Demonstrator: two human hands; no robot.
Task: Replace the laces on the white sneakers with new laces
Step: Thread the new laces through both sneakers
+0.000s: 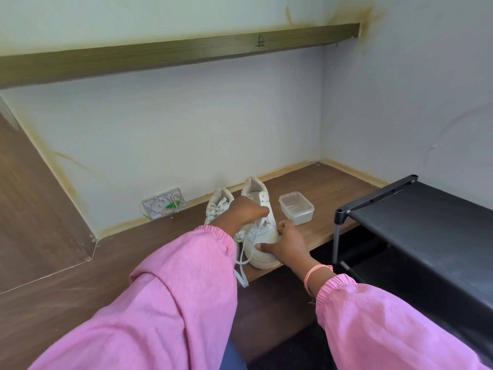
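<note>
On the wooden table [320,193], against the wall at far left, lay a pale wall plate [163,203] with something green on it; it had no evident part in the job. Next came the left sneaker [217,206], still fully laced and untouched, standing just beside its mate and partly hidden by the left hand [244,210]. That hand reached across to the right sneaker [260,236], its fingers [262,210] pinched on the old lace [244,256] at the eyelets, while the freed length trailed down over the table's front edge. The step in hand looked like unlacing: the old lace seemed to be coming out of the right sneaker, with the other shoe yet to begin. The right hand [286,245] gripped the toe of that sneaker, thumb over the front and fingers curled at its side, steadying it. The next move probably called for drawing the lace clear of the remaining eyelets while the toe was held firm. Further right stood a clear plastic container [296,208], lidless and apparently empty; no new laces could be seen in it or anywhere. At far right was a black rack [426,222]
</note>
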